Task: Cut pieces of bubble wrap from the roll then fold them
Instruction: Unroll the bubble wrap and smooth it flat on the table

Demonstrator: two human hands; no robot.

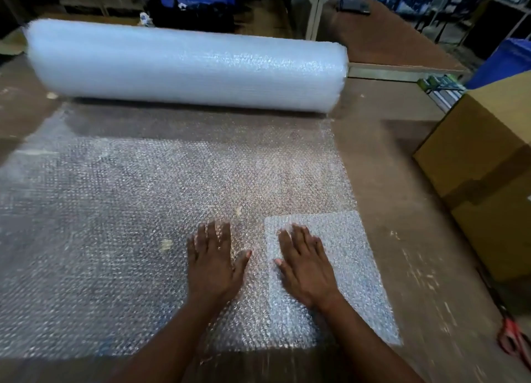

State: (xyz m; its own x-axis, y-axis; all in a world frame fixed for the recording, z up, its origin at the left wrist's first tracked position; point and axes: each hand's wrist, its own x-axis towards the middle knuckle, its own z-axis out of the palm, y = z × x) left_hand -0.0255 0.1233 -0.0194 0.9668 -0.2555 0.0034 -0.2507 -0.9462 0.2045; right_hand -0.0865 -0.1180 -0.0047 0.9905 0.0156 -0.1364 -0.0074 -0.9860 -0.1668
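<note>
A folded piece of bubble wrap (pixel 339 270) lies at the near right of the tabletop (pixel 402 204), whiter and denser than what is under it, so it reads as several layers. It rests on the near right corner of the unrolled sheet (pixel 129 210), which runs back across the tabletop to the big roll (pixel 184 66) lying crosswise at the far side. The right hand (pixel 304 263) presses flat on the folded piece, fingers (pixel 298 234) straight and spread, grasping nothing. The left hand (pixel 212 256) lies just beside it, flat on the single-layer sheet, fingers likewise extended and released.

Judging by this, at least one piece is cut and folded (the right hand seems to be flattening its creases). The long sheet looks attached to the roll and uncut, so more cutting and folding remains. Red-handled scissors (pixel 514 339) sit at the tabletop's right edge, near a cardboard box (pixel 488 167), well apart from both hands.
</note>
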